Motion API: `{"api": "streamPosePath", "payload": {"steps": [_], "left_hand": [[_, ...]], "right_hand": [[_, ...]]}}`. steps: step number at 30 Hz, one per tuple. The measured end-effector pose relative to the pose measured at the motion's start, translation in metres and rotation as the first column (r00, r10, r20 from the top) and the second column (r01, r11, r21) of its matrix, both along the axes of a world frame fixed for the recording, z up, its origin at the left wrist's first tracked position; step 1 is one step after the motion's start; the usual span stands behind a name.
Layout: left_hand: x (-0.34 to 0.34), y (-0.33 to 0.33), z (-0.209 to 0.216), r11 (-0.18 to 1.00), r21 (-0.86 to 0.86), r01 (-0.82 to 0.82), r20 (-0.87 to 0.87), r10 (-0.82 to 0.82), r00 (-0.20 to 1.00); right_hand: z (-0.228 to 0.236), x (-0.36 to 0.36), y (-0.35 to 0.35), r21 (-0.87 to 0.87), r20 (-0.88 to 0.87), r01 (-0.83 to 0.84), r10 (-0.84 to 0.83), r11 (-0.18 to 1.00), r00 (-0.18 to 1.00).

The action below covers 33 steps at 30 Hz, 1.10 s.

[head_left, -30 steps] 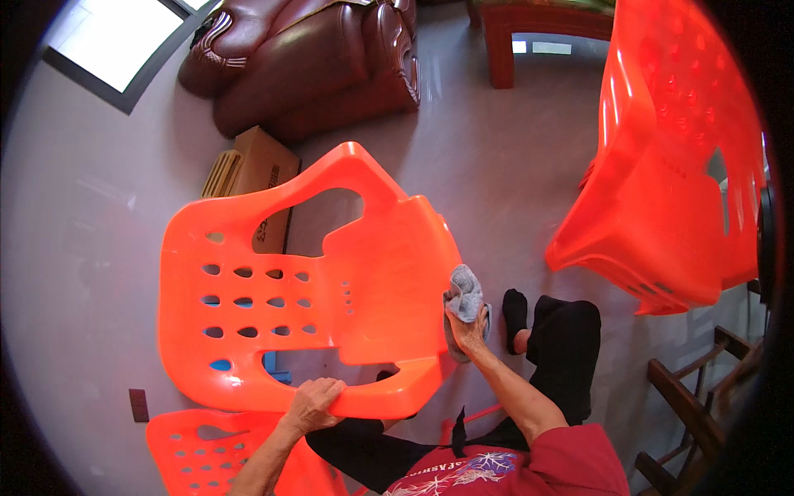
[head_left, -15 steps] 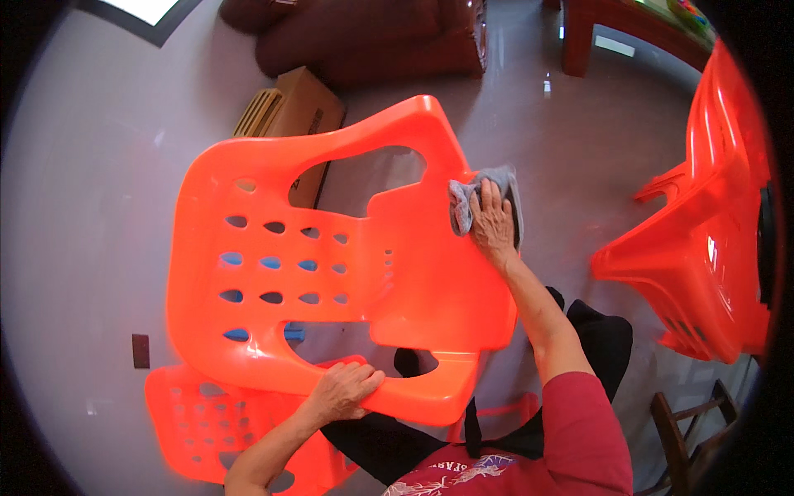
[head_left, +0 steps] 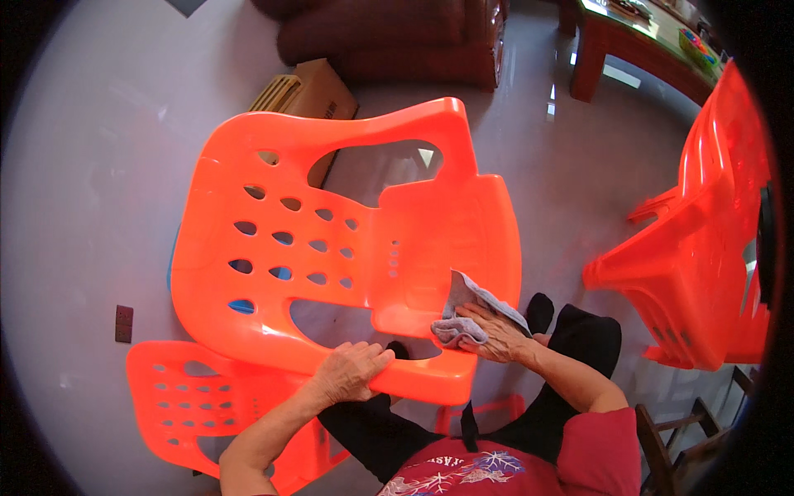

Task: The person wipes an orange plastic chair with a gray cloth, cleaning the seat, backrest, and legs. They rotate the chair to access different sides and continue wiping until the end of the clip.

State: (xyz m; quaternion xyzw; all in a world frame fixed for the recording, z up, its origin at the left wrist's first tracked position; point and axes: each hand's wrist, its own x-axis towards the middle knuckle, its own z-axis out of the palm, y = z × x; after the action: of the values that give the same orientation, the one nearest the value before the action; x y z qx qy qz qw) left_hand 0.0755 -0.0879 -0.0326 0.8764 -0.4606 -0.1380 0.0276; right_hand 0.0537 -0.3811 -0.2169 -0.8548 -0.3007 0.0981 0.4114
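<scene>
An orange plastic armchair (head_left: pixel 430 231) with teardrop holes in its backrest lies tipped before me, the backrest toward the left. My left hand (head_left: pixel 354 372) is wrapped over its near armrest. With my right hand (head_left: pixel 490 332) I press a grey cloth (head_left: pixel 467 310) onto the near corner of the seat, where the armrest joins it. The cloth is bunched under the fingers, and one flap stands up. Part of a second orange chair (head_left: pixel 186 405) shows below the backrest at the lower left.
More orange chairs (head_left: pixel 686 256) are stacked at the right. A cardboard box (head_left: pixel 322 91) stands beyond the armchair, near a brown leather sofa (head_left: pixel 389 41). A wooden table (head_left: pixel 591 62) is at the far right, and a dark wooden chair (head_left: pixel 686 446) at the lower right.
My right hand has carried the cloth from the seat's far front edge down to its near corner. The left hand keeps its hold on the armrest. The armchair sits slightly further right in view.
</scene>
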Motion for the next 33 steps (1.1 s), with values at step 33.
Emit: {"api": "streamPosePath", "payload": {"steps": [33], "left_hand": [[0.009, 0.001, -0.001, 0.995, 0.093, 0.027, -0.122, -0.015, 0.992]], "right_hand": [[-0.026, 0.087, 0.152, 0.076, 0.341, -0.346, 0.302, 0.935, 0.89]]}}
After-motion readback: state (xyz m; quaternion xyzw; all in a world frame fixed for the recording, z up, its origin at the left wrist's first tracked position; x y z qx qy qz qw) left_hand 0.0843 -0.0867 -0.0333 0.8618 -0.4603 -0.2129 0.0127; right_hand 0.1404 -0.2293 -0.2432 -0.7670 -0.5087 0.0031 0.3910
